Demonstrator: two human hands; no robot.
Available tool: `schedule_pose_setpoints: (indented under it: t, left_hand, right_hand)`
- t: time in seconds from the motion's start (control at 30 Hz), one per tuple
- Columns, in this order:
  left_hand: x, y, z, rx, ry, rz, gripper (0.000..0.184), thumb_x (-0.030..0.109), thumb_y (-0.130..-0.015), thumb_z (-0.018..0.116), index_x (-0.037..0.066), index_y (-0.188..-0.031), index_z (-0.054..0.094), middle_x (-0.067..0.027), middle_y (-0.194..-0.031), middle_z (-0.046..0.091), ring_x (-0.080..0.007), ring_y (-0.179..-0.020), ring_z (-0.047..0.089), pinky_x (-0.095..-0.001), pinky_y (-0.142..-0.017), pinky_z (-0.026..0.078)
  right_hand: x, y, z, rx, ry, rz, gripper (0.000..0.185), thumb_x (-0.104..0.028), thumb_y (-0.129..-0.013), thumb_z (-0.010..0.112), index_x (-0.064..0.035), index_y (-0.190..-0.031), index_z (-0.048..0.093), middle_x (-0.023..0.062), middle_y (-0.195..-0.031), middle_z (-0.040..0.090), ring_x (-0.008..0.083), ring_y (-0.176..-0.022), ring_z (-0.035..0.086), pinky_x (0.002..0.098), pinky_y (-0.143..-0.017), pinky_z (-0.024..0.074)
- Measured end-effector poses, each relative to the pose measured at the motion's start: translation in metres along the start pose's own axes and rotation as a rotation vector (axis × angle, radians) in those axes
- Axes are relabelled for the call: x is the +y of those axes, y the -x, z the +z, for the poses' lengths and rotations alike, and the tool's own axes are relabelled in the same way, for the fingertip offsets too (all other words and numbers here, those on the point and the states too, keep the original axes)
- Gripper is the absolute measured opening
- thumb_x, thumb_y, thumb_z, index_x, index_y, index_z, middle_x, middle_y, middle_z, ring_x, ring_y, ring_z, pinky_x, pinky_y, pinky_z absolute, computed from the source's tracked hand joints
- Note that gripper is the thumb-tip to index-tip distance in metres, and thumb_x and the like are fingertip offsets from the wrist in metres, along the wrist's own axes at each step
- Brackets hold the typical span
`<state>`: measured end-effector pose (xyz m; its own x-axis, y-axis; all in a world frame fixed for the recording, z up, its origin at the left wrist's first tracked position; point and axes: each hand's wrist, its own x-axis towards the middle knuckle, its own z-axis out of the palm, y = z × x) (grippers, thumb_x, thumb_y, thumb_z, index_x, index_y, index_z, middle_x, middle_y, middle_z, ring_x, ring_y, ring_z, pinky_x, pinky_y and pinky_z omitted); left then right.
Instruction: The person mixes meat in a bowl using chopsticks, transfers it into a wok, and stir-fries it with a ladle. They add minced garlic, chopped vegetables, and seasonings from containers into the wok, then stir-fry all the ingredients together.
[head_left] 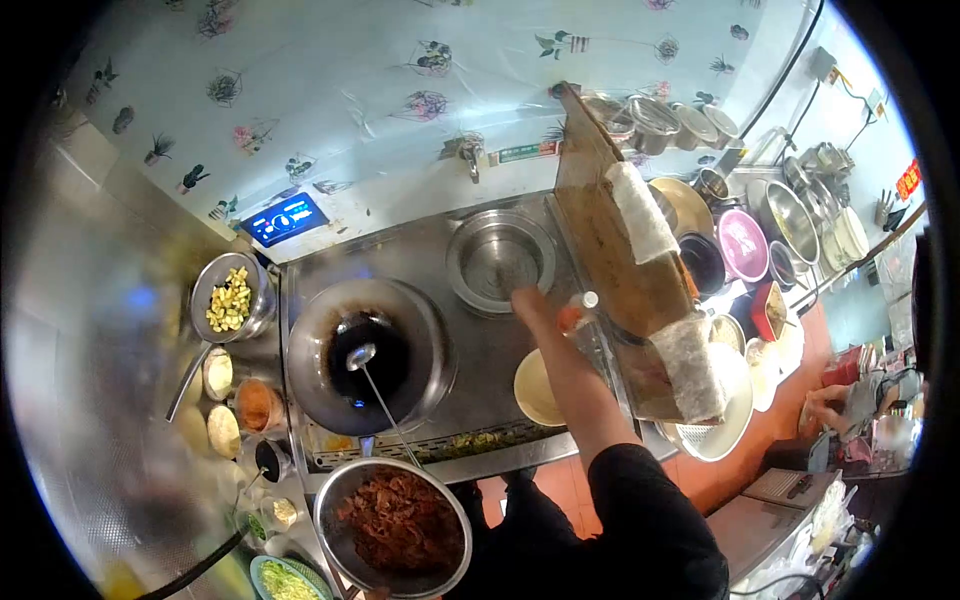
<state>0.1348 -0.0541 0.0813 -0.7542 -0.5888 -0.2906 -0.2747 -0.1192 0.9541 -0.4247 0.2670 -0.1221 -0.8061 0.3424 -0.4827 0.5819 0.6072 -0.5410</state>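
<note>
At the bottom edge, my left hand (376,593) shows only its fingertips, closed on the rim of a metal bowl (327,535) of dark reddish-brown cooked meat (400,520). My right hand (526,302) reaches forward and is closed at the near rim of a round metal basin (462,268); its fingers are small and partly hidden. Left of the basin sits a large wok (425,345) with dark liquid inside. A long-handled ladle (362,356) rests in the wok, its handle pointing toward me. Beside my right forearm lies a cream-coloured bowl (536,392).
On the left counter are a pan (240,300) of yellow-green cubed food and several seasoning containers (258,405). A wooden board (600,215) stands upright at right, with a bottle (578,312) near it. Farther right are shelves of bowls and a pink basin (743,245). A faucet (471,155) is at the back.
</note>
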Motion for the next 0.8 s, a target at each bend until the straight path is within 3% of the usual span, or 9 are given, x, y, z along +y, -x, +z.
schedule_pose_setpoints:
  t: [0.07, 0.17, 0.37, 0.47, 0.5, 0.6, 0.63, 0.73, 0.8]
  left_hand:
    - [0.018, 0.007, 0.026, -0.041, -0.045, 0.133, 0.038, 0.016, -0.089, 0.065, -0.01, -0.115, 0.058, -0.0163, -0.116, 0.061, -0.0319, -0.092, 0.058, -0.0392, -0.083, 0.049]
    - [0.022, -0.005, 0.036, -0.051, 0.033, 0.057, 0.046, 0.017, -0.084, 0.063, -0.008, -0.122, 0.052, -0.017, -0.12, 0.058, -0.0331, -0.101, 0.056, -0.0421, -0.088, 0.047]
    - [0.025, -0.039, 0.049, -0.101, 0.5, -0.238, 0.068, 0.017, -0.074, 0.06, -0.003, -0.136, 0.041, -0.0185, -0.129, 0.052, -0.0355, -0.117, 0.051, -0.0479, -0.099, 0.045]
    - [0.02, -0.04, 0.048, -0.117, 0.612, -0.267, 0.079, 0.018, -0.069, 0.058, -0.001, -0.143, 0.036, -0.0193, -0.134, 0.049, -0.0367, -0.125, 0.049, -0.0508, -0.105, 0.044]
    - [0.022, -0.037, 0.048, -0.094, 0.658, -0.265, 0.078, 0.018, -0.07, 0.057, -0.001, -0.142, 0.037, -0.0192, -0.135, 0.049, -0.0366, -0.126, 0.049, -0.0511, -0.104, 0.043]
    - [0.022, -0.034, 0.05, -0.072, 0.664, -0.227, 0.072, 0.017, -0.073, 0.054, -0.002, -0.141, 0.04, -0.0191, -0.139, 0.047, -0.035, -0.128, 0.047, -0.0518, -0.106, 0.041]
    - [0.019, -0.04, 0.056, -0.112, 0.737, -0.156, 0.063, 0.017, -0.075, 0.053, -0.002, -0.135, 0.046, -0.0182, -0.129, 0.055, -0.034, -0.114, 0.058, -0.0499, -0.093, 0.052]
    - [0.014, -0.045, 0.043, -0.351, 0.728, -0.205, 0.062, 0.015, -0.075, 0.053, -0.002, -0.135, 0.048, -0.016, -0.132, 0.056, -0.0341, -0.12, 0.055, -0.0497, -0.103, 0.045]
    - [0.031, -0.038, 0.052, -0.312, 0.718, -0.233, 0.059, 0.013, -0.075, 0.053, -0.003, -0.132, 0.05, -0.0153, -0.128, 0.06, -0.0331, -0.118, 0.057, -0.048, -0.104, 0.045]
  right_hand:
    - [0.008, -0.022, 0.002, -0.011, 0.115, -0.13, 0.034, -0.022, -0.091, 0.053, 0.0028, -0.111, 0.066, 0.0253, -0.115, 0.065, 0.0418, -0.106, 0.064, 0.049, -0.087, 0.0506]
    - [0.049, -0.085, 0.055, 0.06, 0.337, -0.419, 0.029, -0.018, -0.088, 0.054, 0.0032, -0.098, 0.071, 0.0283, -0.109, 0.066, 0.0408, -0.099, 0.066, 0.0476, -0.085, 0.0526]
    - [-0.014, 0.081, -0.091, 0.124, 0.243, -0.347, 0.026, -0.022, -0.087, 0.06, 0.0, -0.095, 0.07, 0.023, -0.097, 0.069, 0.0394, -0.097, 0.067, 0.0475, -0.083, 0.0529]
    - [0.029, 0.069, -0.073, 0.306, 0.311, -0.425, 0.022, -0.021, -0.088, 0.059, -0.0026, -0.09, 0.07, 0.0231, -0.086, 0.068, 0.0406, -0.088, 0.067, 0.049, -0.075, 0.0534]
    - [0.062, 0.061, -0.06, 0.515, 0.295, -0.595, 0.022, -0.023, -0.089, 0.057, -0.0055, -0.095, 0.069, 0.0229, -0.078, 0.067, 0.0434, -0.075, 0.065, 0.0522, -0.068, 0.0523]
    - [0.107, 0.186, -0.11, 0.654, 0.158, -0.723, 0.023, -0.027, -0.092, 0.057, -0.0102, -0.106, 0.066, 0.0185, -0.067, 0.066, 0.0391, -0.061, 0.065, 0.0511, -0.057, 0.0504]
    - [0.142, 0.205, -0.105, 0.592, 0.158, -0.694, 0.023, -0.025, -0.092, 0.058, -0.0112, -0.109, 0.063, 0.019, -0.066, 0.065, 0.0388, -0.062, 0.065, 0.0508, -0.056, 0.0505]
    - [0.234, 0.238, -0.072, 0.325, 0.315, -0.458, 0.019, -0.02, -0.09, 0.06, -0.0104, -0.106, 0.062, 0.0205, -0.065, 0.063, 0.0386, -0.063, 0.065, 0.0502, -0.056, 0.0505]
    - [0.246, 0.254, -0.074, 0.4, 0.199, -0.574, 0.02, -0.019, -0.088, 0.06, -0.0101, -0.105, 0.064, 0.0217, -0.068, 0.064, 0.0385, -0.064, 0.066, 0.0491, -0.056, 0.0512]
